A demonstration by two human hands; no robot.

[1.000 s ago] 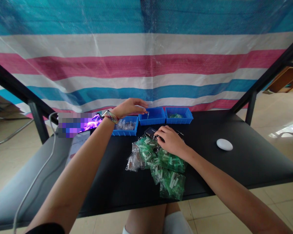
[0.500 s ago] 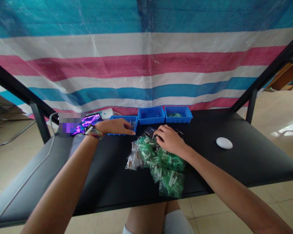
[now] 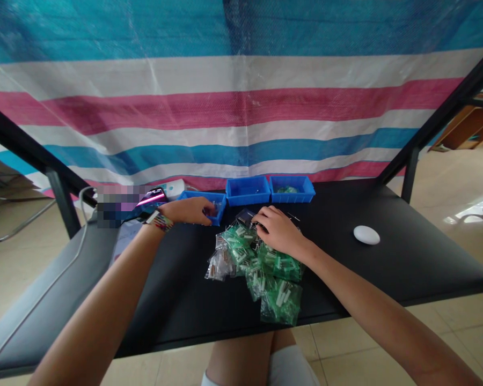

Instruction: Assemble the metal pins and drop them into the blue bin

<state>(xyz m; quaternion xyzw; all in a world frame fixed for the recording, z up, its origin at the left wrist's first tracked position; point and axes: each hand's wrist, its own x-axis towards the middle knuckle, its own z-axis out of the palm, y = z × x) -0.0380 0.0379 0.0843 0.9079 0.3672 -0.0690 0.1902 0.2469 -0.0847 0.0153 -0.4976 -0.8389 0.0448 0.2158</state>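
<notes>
My left hand (image 3: pixel 193 210) is over the front of the left blue bin (image 3: pixel 221 206), its fingers curled down at the bin's edge; whether they pinch anything is too small to tell. Small clear items show inside that bin. My right hand (image 3: pixel 277 229) rests at the top of a pile of green plastic packets (image 3: pixel 279 300) with white pieces in them, its fingers bent over a dark spot by a small dark object (image 3: pixel 245 216). What lies under those fingers is hidden. Clear packets (image 3: pixel 220 262) with brownish pieces lie at the pile's left side.
The middle blue bin (image 3: pixel 247 191) and the right blue bin (image 3: pixel 292 189), which holds greenish packets, stand at the back. A white oval object (image 3: pixel 366 235) lies on the black table (image 3: pixel 177 316) at right. A lit phone (image 3: pixel 153 198) and a white cable (image 3: pixel 52 279) are at left.
The fingers of my left hand have curled downward at the left bin's edge. My right hand has stayed at the top of the pile. The phone's screen picture has changed.
</notes>
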